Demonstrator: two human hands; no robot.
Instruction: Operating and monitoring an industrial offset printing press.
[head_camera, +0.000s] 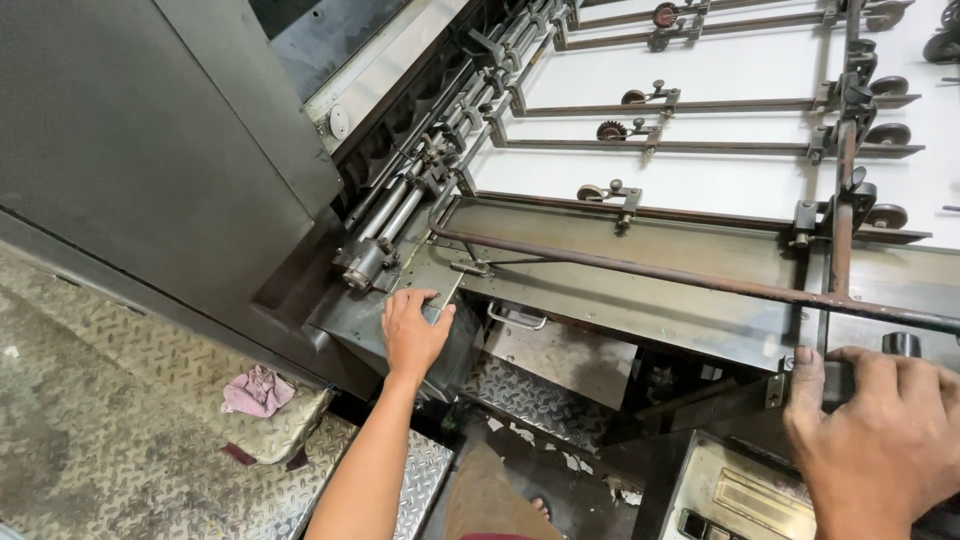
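Observation:
My left hand (412, 333) rests flat on the lower left corner of a dark metal feed table (640, 290) of a large machine, fingers spread, holding nothing. Just above it sit steel rollers (385, 228) and a round shaft end. At the bottom right, my right hand (885, 425) is closed over the metal edge (830, 385) of the machine frame. A rusty bar (700, 280) runs across the table between the two hands. White sheet (720, 80) lies beyond under thin rails with small wheels.
A big grey machine cover (150, 150) stands at left. Diamond-plate steps (420, 490) and worn floor lie below, with a pink rag (257, 390) on a cushion. A metal handle (517, 318) sits under the table. A control panel (740, 500) is at bottom right.

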